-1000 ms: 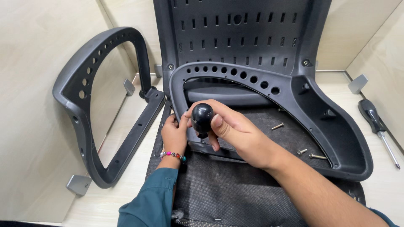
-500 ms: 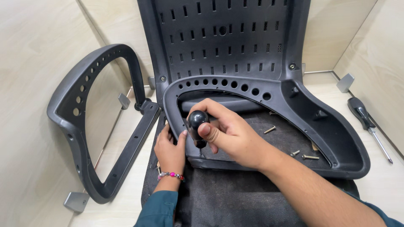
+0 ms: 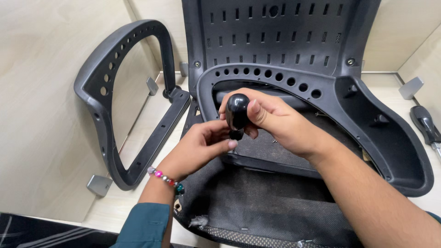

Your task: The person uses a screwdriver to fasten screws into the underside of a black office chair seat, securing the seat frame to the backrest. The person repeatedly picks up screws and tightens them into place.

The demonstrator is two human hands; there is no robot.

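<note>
Nearest, gripping the shaft low with the left hand [image 3: 202,144], fingertips pinching just under the handle, over the dark fabric seat [image 3: 275,202]. Closing the right hand [image 3: 271,119] around the round black screwdriver handle [image 3: 237,110], standing upright at the inner edge of the right armrest [image 3: 321,110]. Risking, probably, a slipping tip: tilting the driver could be stripping the screw or jabbing the pinching fingers. Farther off, lying loose: 1 detached armrest [image 3: 119,105], 1 spare screwdriver [image 3: 427,124], both beside the slotted backrest [image 3: 275,36].
</note>
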